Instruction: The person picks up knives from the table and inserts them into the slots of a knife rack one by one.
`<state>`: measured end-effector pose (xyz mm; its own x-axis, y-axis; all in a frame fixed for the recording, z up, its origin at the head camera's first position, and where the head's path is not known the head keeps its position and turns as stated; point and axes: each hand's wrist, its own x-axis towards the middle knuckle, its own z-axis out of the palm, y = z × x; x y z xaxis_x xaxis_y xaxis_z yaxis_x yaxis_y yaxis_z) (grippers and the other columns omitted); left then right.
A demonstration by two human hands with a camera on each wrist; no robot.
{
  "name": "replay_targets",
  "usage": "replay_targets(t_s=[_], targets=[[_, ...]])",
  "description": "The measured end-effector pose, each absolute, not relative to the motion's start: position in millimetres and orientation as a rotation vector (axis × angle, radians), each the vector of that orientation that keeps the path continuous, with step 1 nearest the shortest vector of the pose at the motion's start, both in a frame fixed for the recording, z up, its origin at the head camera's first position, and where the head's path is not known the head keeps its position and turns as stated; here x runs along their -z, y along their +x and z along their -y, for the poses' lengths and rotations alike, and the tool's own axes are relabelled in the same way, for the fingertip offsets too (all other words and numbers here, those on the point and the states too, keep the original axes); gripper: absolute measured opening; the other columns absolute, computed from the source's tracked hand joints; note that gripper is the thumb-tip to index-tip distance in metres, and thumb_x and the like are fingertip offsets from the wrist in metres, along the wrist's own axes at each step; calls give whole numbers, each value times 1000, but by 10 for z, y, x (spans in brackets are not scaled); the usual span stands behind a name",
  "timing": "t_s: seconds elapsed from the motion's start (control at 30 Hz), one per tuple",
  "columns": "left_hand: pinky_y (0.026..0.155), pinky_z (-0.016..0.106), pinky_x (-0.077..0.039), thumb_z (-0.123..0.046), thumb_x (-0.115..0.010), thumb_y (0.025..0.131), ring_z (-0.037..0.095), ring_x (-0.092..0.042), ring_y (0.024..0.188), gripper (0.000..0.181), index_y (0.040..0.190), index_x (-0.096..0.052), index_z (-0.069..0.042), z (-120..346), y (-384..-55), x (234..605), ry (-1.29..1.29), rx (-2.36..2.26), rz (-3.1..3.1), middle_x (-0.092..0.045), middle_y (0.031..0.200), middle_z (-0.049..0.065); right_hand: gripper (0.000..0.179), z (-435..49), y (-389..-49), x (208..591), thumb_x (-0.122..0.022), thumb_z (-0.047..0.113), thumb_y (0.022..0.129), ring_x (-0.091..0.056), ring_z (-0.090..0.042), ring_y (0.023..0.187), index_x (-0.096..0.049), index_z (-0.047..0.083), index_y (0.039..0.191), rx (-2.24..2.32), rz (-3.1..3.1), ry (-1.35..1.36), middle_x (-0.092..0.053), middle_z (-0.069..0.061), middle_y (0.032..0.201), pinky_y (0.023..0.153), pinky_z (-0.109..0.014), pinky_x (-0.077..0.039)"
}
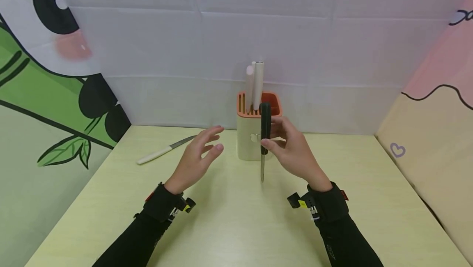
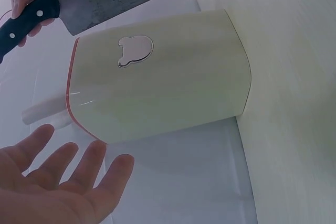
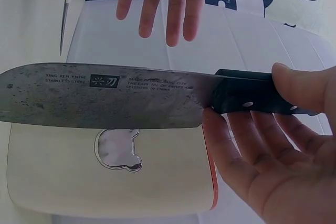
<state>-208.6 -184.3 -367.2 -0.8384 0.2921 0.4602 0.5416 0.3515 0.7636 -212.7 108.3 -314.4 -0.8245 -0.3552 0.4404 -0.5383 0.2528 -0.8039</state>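
Note:
My right hand [image 1: 293,148] pinches the dark handle of a broad kitchen knife [image 3: 105,95] between thumb and fingers. Its blade points down in the head view, in front of the cream knife block [image 2: 163,82]. The block has an orange slotted top and a shiny bear-shaped badge [image 3: 116,150]. White and pale-pink handles [image 1: 258,86] stick up from its slots. To the left of the block, my left hand [image 1: 196,156] hovers with fingers spread and holds nothing. Behind it, a small knife with a cream handle [image 1: 154,156] lies on the table, its tip hidden by that hand.
The pale wooden table [image 1: 236,226] ends at a fabric backdrop [image 1: 166,53] right behind the knife block. Printed side panels, one with a green leaf pattern [image 1: 66,152] and one with a heart [image 1: 397,150], border the table left and right.

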Motion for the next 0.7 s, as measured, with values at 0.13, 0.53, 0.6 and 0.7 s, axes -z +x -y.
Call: replay_targets(t_s=[0.13,0.53,0.6,0.7], targets=[[113,57,-49,-24,-63,109,37,-54,142,53,159,-49,-13,1818,-2086,3680,-751,1484,2362,-49,160,9,53,-1092,-2126,3140,-73,0,99,-66,-27,113,-51,5,147,-1651,2342,834,-66,-14,121,88,-27,-62],[107,50,-55,-22,-66,107,26,-61,132,51,156,-52,-13,1740,-2068,3719,-769,1429,2339,-58,151,8,52,-1079,-2128,3150,-74,-1,98,-66,-26,112,-52,5,145,-1698,2325,815,-65,-15,122,87,-27,-63],[105,51,-56,-22,-67,107,24,-62,130,51,155,-53,-13,1727,-2062,3712,-770,1431,2331,-60,148,7,52,-1072,-2128,3155,-74,-1,98,-66,-26,112,-52,5,145,-1708,2322,816,-65,-14,122,87,-28,-63],[104,47,-57,-24,-67,107,20,-62,127,51,155,-53,-16,1695,-2061,3693,-757,1437,2332,-62,145,3,52,-1061,-2129,3166,-74,-1,98,-65,-25,112,-52,5,145,-1714,2318,818,-65,-14,122,87,-28,-63]])
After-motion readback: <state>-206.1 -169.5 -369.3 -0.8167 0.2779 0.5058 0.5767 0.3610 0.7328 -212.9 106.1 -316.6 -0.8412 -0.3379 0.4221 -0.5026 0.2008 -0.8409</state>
